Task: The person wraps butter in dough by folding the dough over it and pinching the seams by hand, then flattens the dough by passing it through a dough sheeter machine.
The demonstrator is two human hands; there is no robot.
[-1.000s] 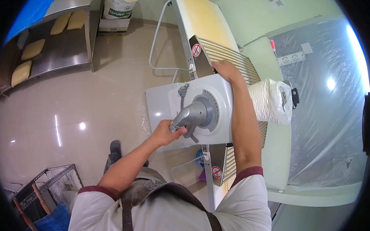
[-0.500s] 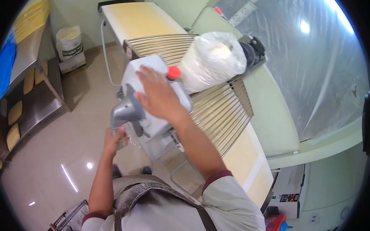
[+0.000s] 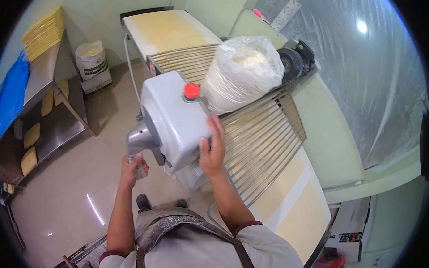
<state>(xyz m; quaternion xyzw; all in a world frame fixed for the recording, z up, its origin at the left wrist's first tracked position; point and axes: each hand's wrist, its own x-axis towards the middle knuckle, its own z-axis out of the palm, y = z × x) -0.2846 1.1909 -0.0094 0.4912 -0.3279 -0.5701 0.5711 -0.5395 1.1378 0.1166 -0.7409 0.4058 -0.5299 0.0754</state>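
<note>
A light grey machine housing (image 3: 177,118) with a red knob-shaped button (image 3: 191,90) on top stands in front of me. From its left side juts a darker grey, spout-like part (image 3: 143,136). Just below this part, my left hand (image 3: 131,168) is closed on a small clear plastic bag (image 3: 140,171) with red marks. Most of the bag is hidden by the fingers. My right hand (image 3: 213,148) lies against the housing's right edge, fingers stretched out and holding nothing. Beyond the housing, a large clear bag of white powder (image 3: 242,78) sits on a metal bar grille (image 3: 266,140).
Pale belt surfaces (image 3: 298,184) extend on both sides of the grille. A dark motor-like unit (image 3: 295,61) is behind the powder bag. At left stands a steel rack (image 3: 69,105) with flat dough-like pieces (image 3: 29,160). A white sack (image 3: 92,59) rests on a box by the wall.
My right hand has moved from the housing's top down to its right edge. The left hand stays below the spout-like part with the plastic bag. The view has shifted slightly.
</note>
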